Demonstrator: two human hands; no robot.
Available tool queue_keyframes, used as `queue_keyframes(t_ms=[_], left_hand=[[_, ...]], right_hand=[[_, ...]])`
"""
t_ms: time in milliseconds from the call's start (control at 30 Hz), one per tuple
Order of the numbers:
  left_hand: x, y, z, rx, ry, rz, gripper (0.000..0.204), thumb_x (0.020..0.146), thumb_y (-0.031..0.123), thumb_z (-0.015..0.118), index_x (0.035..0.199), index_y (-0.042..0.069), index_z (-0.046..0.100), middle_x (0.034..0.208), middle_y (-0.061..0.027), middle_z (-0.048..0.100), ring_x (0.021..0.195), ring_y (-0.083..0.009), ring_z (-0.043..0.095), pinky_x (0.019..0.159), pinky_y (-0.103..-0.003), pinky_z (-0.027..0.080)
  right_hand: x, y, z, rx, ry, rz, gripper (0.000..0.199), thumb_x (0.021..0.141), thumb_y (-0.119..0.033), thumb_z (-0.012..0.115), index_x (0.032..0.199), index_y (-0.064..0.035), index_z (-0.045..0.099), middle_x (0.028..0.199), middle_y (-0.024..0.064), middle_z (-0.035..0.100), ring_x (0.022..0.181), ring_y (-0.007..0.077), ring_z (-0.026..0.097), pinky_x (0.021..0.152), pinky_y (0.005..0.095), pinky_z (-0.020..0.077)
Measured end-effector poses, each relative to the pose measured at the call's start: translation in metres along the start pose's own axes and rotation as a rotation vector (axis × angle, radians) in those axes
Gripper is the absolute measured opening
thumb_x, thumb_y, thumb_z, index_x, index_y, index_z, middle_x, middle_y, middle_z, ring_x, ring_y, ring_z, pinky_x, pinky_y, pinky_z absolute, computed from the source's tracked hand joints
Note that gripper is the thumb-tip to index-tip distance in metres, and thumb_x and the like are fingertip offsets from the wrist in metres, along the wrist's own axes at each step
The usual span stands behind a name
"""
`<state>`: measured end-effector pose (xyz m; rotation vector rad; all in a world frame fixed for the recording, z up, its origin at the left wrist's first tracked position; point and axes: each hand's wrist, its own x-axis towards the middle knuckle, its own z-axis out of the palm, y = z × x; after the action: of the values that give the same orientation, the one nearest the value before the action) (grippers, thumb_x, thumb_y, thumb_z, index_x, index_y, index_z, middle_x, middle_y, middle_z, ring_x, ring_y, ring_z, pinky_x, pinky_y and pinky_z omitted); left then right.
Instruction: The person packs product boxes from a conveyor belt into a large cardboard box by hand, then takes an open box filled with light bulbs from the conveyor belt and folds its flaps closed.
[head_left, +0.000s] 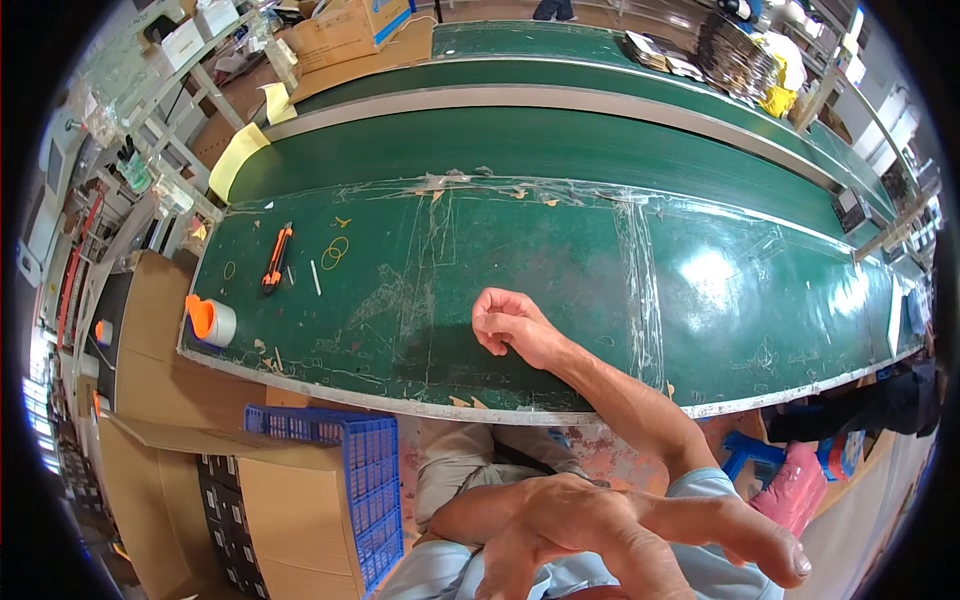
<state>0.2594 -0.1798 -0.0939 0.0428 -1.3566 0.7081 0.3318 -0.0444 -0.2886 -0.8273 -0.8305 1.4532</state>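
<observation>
tape roll [217,323] nr front l corner of table [525,245] cd drop if bumped; l hand [580,525] grip spread, r hand [515,325] curled, can't tell if closed.

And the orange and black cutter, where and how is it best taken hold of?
Probably grasp the cutter at mid-body, from above, closing across its two long sides: it is slim, lies flat on the green table and runs roughly front to back. Which end holds the blade is unclear, so avoid both ends.
</observation>
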Motion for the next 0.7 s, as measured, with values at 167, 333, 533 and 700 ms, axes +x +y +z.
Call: queue_keyframes(t_ms=[167,333,533,700], left_hand=[[-0.011,-0.008,0.015,-0.071,0.205,0.064,0.075,0.099,0.056,0.065,0.127,-0.013,0.058,0.142,-0.0494,0.038,0.135,-0.0646,0.043,0.096,-0.070,0.051],[0.003,-0.022,0.011,0.061,0.223,0.170,0.066,0.102,0.059,0.059,0.108,-0.007,0.060,0.124,-0.0360,0.049,0.108,-0.0490,0.062,0.083,-0.057,0.057],[0.018,0.028,-0.003,0.156,0.058,-0.148,0.062,0.105,0.059,0.053,0.096,-0.002,0.056,0.106,-0.0206,0.050,0.092,-0.0328,0.065,0.072,-0.047,0.056],[0.018,0.019,0.019,0.353,0.451,0.078,0.049,0.106,0.045,0.060,0.099,-0.003,0.058,0.098,-0.0168,0.056,0.081,-0.0247,0.066,0.067,-0.035,0.053]], right_hand=[[-0.003,-0.001,-0.006,0.012,0.014,0.013,0.013,0.099,-0.017,0.068,0.093,-0.0092,0.060,0.075,0.0005,0.062,0.059,0.0076,0.055,0.052,0.0246,0.0400],[-0.003,0.002,-0.009,-0.002,0.028,0.018,0.012,0.099,-0.016,0.068,0.093,-0.0089,0.060,0.074,0.0006,0.062,0.058,0.0078,0.055,0.052,0.0247,0.0404],[-0.002,-0.001,-0.011,-0.038,0.034,0.014,0.012,0.098,-0.016,0.068,0.093,-0.0094,0.060,0.074,0.0001,0.062,0.058,0.0076,0.054,0.053,0.0249,0.0401],[-0.003,0.000,-0.009,-0.028,0.039,0.021,0.012,0.098,-0.017,0.068,0.092,-0.0094,0.060,0.074,0.0001,0.062,0.059,0.0076,0.054,0.053,0.0251,0.0397]])
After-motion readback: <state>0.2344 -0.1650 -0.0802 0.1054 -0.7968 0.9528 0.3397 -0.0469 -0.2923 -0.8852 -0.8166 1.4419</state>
